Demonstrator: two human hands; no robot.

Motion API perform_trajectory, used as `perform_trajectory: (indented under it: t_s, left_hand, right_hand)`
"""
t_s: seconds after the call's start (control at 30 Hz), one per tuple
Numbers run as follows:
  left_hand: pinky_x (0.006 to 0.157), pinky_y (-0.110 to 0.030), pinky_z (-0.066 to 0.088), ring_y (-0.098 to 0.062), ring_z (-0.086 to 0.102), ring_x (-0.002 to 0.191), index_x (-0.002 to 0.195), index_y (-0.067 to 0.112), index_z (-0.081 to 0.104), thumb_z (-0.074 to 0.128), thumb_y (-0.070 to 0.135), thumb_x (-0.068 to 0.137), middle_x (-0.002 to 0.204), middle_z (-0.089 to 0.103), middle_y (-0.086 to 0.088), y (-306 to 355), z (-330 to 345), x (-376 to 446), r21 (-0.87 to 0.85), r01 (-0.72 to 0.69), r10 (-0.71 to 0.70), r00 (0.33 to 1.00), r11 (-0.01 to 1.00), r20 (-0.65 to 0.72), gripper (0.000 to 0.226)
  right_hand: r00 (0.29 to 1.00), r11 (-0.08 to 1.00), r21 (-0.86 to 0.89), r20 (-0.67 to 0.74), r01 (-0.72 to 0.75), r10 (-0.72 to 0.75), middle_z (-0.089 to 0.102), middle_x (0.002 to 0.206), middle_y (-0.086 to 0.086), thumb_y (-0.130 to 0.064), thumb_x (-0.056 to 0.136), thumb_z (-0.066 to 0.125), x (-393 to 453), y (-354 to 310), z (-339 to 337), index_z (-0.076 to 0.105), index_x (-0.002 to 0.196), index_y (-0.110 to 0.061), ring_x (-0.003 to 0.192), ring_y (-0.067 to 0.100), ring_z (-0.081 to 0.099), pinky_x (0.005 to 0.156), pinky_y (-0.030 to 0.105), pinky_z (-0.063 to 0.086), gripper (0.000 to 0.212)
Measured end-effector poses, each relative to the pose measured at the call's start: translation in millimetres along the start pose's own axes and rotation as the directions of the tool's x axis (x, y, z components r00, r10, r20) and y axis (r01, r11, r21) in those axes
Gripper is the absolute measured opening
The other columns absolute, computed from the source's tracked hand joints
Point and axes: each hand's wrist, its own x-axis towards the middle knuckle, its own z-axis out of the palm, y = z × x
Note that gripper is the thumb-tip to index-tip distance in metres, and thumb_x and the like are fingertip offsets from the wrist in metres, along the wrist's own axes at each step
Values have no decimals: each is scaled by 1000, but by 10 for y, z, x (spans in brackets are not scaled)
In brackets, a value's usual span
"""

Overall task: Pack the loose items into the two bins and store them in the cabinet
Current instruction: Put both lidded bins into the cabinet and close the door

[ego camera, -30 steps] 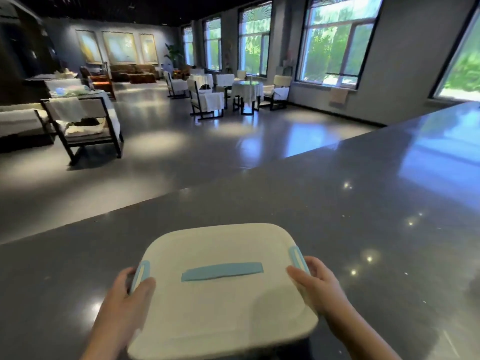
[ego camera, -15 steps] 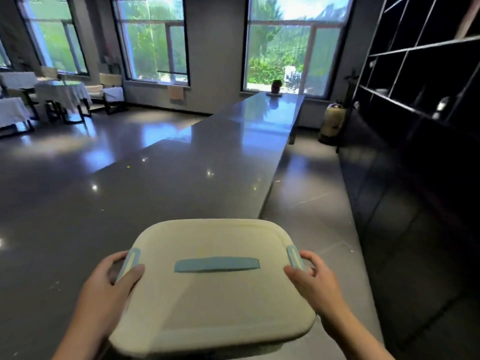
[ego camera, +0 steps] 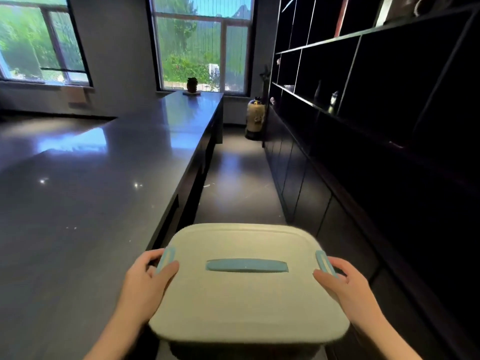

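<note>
Two bare hands carry a lidded plastic bin with a smooth cream-white, round-cornered square lid (ego camera: 246,302), one at each side of it. The left hand (ego camera: 144,284) wraps its fingers over the bin's left edge, thumb lying on top of the lid beside the pale blue plastic side latch (ego camera: 166,258); the right hand (ego camera: 342,281) grips the opposite edge the same way, thumb on the lid next to the second pale blue latch (ego camera: 323,262). A flat, pale blue strap-like handle (ego camera: 246,265) lies recessed across the middle of the lid. The bin's darker body shows only as a shadowed strip under the lid's near edge. The bin is held in the air, just past the right edge of the long dark grey polished stone worktop (ego camera: 91,190), over the glossy grey floor of the aisle (ego camera: 239,183). On the right of the aisle runs a matte black cabinet with flat lower doors (ego camera: 306,183) and open black shelving (ego camera: 363,74) above, where a few small objects stand, too dim to tell. At the worktop's far end sits a small dark rounded ornament (ego camera: 192,85) before a tall window. A beige, barrel-shaped vessel (ego camera: 255,115) stands on the floor at the aisle's far end.
</note>
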Motion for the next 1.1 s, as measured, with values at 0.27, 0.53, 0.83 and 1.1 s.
perform_trajectory:
  t_s: [0.27,0.53,0.83,1.1]
  left_hand:
    - [46,-23,44,-10,62,52,104,29,59,71,27,80,60,65,-5,195,919,1541,-14,-67,68,988,998,141,26]
    - [52,-32,49,-27,64,65,106,29,60,71,25,82,67,64,-8,547,1624,3140,-57,-147,156,960,988,232,27]
    - [44,-15,41,-8,57,50,109,19,60,71,20,81,55,54,8,561,2620,4597,-8,-121,120,967,993,223,30]
    - [41,-11,39,-2,56,45,109,21,62,71,22,82,51,57,9,902,3215,5932,-18,-95,97,990,995,99,28]
  right_hand:
    - [988,999,-10,-148,-37,35,73,68,-9,-20,82,73,1352,-13,20,58,116,-19,58,8,70,46,14,45,37]
    - [966,999,38,-257,-20,29,74,73,-12,-17,83,72,2680,-276,280,55,115,-25,63,10,72,58,27,49,37]
    - [973,998,44,-225,-42,51,76,75,-3,-16,83,73,4459,-224,351,56,112,-23,66,15,73,61,30,50,34]
    - [993,999,46,-119,-19,24,76,78,-3,-17,83,73,6331,-512,476,56,108,-28,69,15,73,62,29,51,32]
